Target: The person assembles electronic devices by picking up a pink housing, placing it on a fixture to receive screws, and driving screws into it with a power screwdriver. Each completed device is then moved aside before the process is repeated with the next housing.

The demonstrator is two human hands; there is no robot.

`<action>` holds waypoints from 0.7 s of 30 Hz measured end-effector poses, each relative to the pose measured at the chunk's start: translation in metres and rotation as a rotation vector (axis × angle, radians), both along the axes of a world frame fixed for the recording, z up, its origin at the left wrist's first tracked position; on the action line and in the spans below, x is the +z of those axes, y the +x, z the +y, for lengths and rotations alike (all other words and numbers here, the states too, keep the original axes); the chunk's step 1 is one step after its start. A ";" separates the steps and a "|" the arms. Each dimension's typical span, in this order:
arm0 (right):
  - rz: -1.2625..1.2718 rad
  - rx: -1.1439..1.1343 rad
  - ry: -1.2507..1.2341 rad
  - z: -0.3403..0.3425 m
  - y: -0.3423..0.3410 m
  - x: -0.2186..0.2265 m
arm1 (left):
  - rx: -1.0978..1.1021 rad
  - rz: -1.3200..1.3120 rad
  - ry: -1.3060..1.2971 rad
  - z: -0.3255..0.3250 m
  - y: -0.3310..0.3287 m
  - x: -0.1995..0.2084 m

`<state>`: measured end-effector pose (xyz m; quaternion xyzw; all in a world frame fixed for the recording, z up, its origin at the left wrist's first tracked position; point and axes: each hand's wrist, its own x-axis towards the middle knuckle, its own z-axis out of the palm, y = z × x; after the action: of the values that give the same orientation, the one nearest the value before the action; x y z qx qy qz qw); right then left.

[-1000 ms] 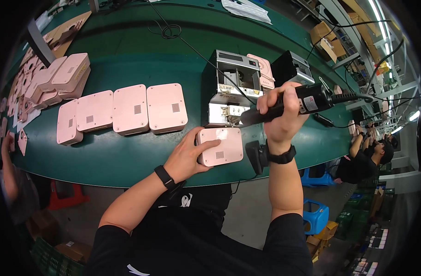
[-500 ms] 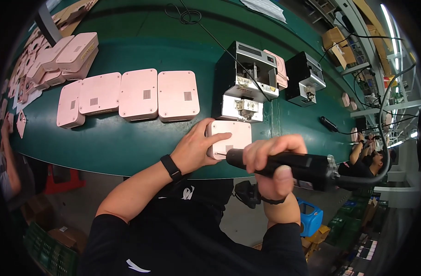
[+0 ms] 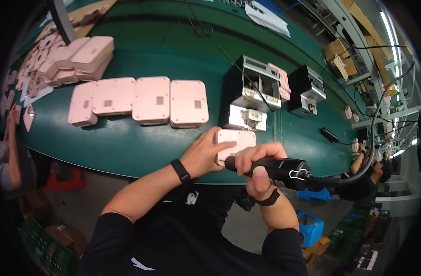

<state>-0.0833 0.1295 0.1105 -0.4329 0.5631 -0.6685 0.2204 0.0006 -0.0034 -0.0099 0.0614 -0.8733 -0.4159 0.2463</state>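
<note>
A small pink plastic case [image 3: 241, 136] with corner screw holes and a vent grille lies near the table's front edge. My left hand [image 3: 204, 152] is wrapped round its left side, with a finger lying across the top. In my right hand [image 3: 260, 164] is a black corded electric screwdriver [image 3: 288, 171], held nearly level. Its nose is at the case's near left corner, and I cannot tell whether the bit sits in the hole. Just beyond the case stands a black and silver screw feeder [image 3: 247, 92].
Several pink cases [image 3: 150, 99] stand in a row at left, beside a stack of more [image 3: 88, 55]. A second screw feeder [image 3: 307, 92] and another black screwdriver [image 3: 329, 135] are at right. A cable [image 3: 219, 43] hangs across the first feeder. Other people work at both sides.
The whole view has shifted, so the table things appear lower and farther right. My right hand and the screwdriver's rear end have come closer to the case; my left hand still holds it.
</note>
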 end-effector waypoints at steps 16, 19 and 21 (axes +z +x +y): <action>-0.320 -0.345 -0.593 0.090 -0.029 0.036 | -0.117 -0.325 1.534 -0.151 0.048 0.104; -0.328 -0.345 -0.587 0.093 -0.031 0.037 | -0.012 -0.184 1.497 -0.207 0.010 0.069; -0.322 -0.330 -0.569 0.094 -0.030 0.038 | 0.113 -0.294 1.350 -0.245 -0.005 0.055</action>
<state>-0.1132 0.2238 0.1486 -0.2693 0.3749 -0.8846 0.0661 -0.0043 -0.2484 0.0452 0.3021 -0.4433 -0.8422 0.0545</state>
